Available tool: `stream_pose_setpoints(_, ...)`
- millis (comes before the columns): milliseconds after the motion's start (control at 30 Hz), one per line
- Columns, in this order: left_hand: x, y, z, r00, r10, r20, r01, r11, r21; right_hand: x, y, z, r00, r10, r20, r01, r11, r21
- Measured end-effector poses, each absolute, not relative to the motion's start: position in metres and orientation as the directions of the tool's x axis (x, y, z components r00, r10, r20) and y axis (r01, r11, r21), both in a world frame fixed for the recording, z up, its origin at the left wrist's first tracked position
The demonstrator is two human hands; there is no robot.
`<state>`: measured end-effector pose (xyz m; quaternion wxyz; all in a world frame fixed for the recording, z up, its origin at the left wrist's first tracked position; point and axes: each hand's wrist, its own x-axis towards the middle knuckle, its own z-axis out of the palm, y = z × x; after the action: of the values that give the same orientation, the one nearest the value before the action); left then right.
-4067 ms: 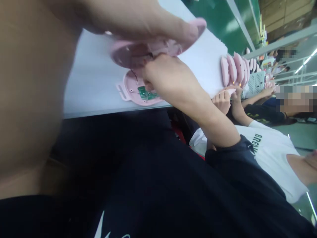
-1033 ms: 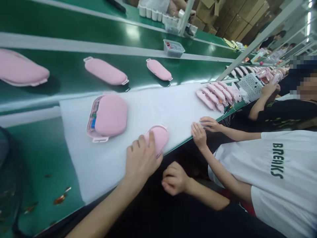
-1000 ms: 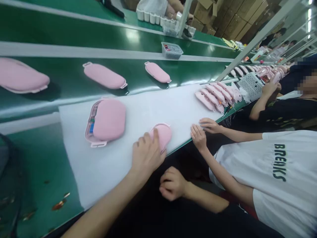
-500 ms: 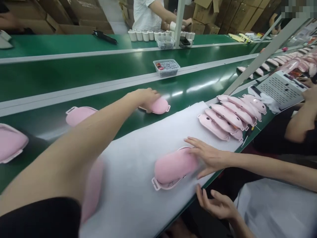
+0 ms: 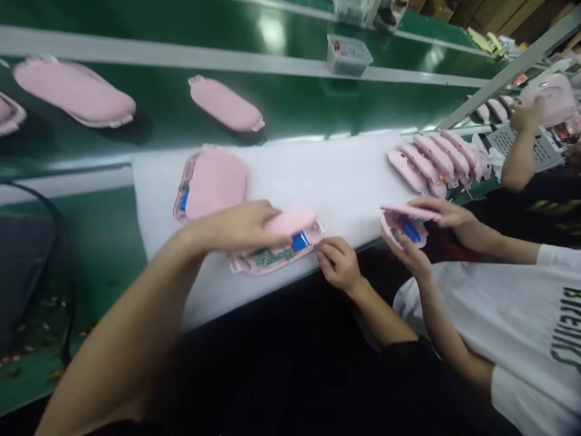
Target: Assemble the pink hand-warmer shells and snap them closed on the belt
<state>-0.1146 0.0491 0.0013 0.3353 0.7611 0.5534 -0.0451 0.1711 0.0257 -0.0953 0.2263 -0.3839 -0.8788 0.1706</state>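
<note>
My left hand (image 5: 245, 227) is closed on a pink cover (image 5: 293, 222), which it holds tilted over an open pink shell (image 5: 267, 259). Inside that shell show a green circuit board (image 5: 272, 257) and a blue block (image 5: 300, 241). At the shell's right end, my right hand (image 5: 338, 261) has its fingers pinched together against the rim; whether they grip the rim or something small is hidden. Behind my left hand, another pink cover (image 5: 218, 181) lies askew on its shell, with a blue part showing at the left.
White sheeting (image 5: 318, 169) covers the bench. Pink cases (image 5: 227, 104) lie on the green belt (image 5: 295, 109). Several pink shells (image 5: 422, 160) stand in a row at right. A person in a white shirt holds an opened case (image 5: 411, 227) close by. A clear tub (image 5: 348, 56) stands behind.
The view has swung left and down. My left hand has come back from the belt and now holds a cover. My right hand has come into view. The neighbour's case is now lifted and opened.
</note>
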Motion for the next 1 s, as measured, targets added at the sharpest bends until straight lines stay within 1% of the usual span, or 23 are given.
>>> stream_pose_setpoints(67, -0.133, 0.068, -0.005, 0.415, 0.778, -0.471, 0.801, -0.067, 0.595, 0.155, 0.013, -0.099, -0.584, 0.726, 0.363, 0.55, 0.683, -0.481)
stream_pose_setpoints(100, -0.141, 0.076, -0.006, 0.427, 0.764, -0.483, 0.774, -0.033, 0.633, 0.149, 0.012, -0.097, -0.586, 0.694, 0.418, 0.516, 0.718, -0.467)
stream_pose_setpoints(167, -0.155, 0.083, -0.005, 0.45, 0.752, -0.482, 0.737, -0.008, 0.676, 0.139, 0.017, -0.087, -0.608, 0.63, 0.483, 0.461, 0.775, -0.431)
stream_pose_setpoints(200, -0.159, 0.084, -0.004, 0.46, 0.751, -0.475, 0.73, -0.014, 0.684, 0.133, 0.021, -0.08, -0.622, 0.62, 0.479, 0.456, 0.783, -0.423)
stream_pose_setpoints(300, -0.162, 0.078, -0.001, 0.478, 0.761, -0.439, 0.7, -0.028, 0.713, 0.113, 0.033, -0.057, -0.643, 0.638, 0.424, 0.473, 0.766, -0.436)
stream_pose_setpoints(333, -0.162, 0.076, -0.001, 0.483, 0.76, -0.435, 0.689, -0.023, 0.725, 0.105, 0.037, -0.051, -0.651, 0.638, 0.412, 0.485, 0.767, -0.42)
stream_pose_setpoints(367, -0.161, 0.075, -0.001, 0.493, 0.754, -0.434, 0.675, -0.017, 0.738, 0.097, 0.041, -0.045, -0.66, 0.637, 0.399, 0.511, 0.769, -0.384)
stream_pose_setpoints(433, -0.159, 0.074, -0.003, 0.508, 0.738, -0.444, 0.655, 0.004, 0.756, 0.084, 0.047, -0.036, -0.675, 0.646, 0.356, 0.593, 0.762, -0.26)
stream_pose_setpoints(500, -0.159, 0.076, -0.006, 0.517, 0.728, -0.451, 0.642, 0.019, 0.766, 0.075, 0.051, -0.03, -0.699, 0.668, 0.257, 0.661, 0.74, -0.126)
stream_pose_setpoints(533, -0.159, 0.076, -0.006, 0.518, 0.729, -0.448, 0.636, 0.022, 0.771, 0.073, 0.052, -0.028, -0.714, 0.672, 0.197, 0.67, 0.737, -0.088)
stream_pose_setpoints(567, -0.159, 0.076, -0.006, 0.516, 0.734, -0.442, 0.633, 0.021, 0.774, 0.072, 0.053, -0.026, -0.736, 0.663, 0.14, 0.659, 0.748, -0.078)
stream_pose_setpoints(633, -0.159, 0.076, -0.004, 0.508, 0.744, -0.434, 0.641, 0.01, 0.767, 0.071, 0.055, -0.024, -0.785, 0.616, 0.063, 0.607, 0.786, -0.117)
stream_pose_setpoints(733, -0.158, 0.073, 0.002, 0.487, 0.758, -0.435, 0.659, 0.008, 0.752, 0.071, 0.057, -0.026, -0.804, 0.59, 0.071, 0.574, 0.802, -0.165)
stream_pose_setpoints(800, -0.157, 0.072, 0.005, 0.492, 0.751, -0.44, 0.65, 0.02, 0.76, 0.07, 0.058, -0.029, -0.781, 0.618, 0.09, 0.603, 0.783, -0.15)
stream_pose_setpoints(1000, -0.156, 0.071, 0.006, 0.479, 0.768, -0.426, 0.656, 0.01, 0.755, 0.069, 0.056, -0.029, -0.748, 0.66, 0.069, 0.653, 0.751, -0.102)
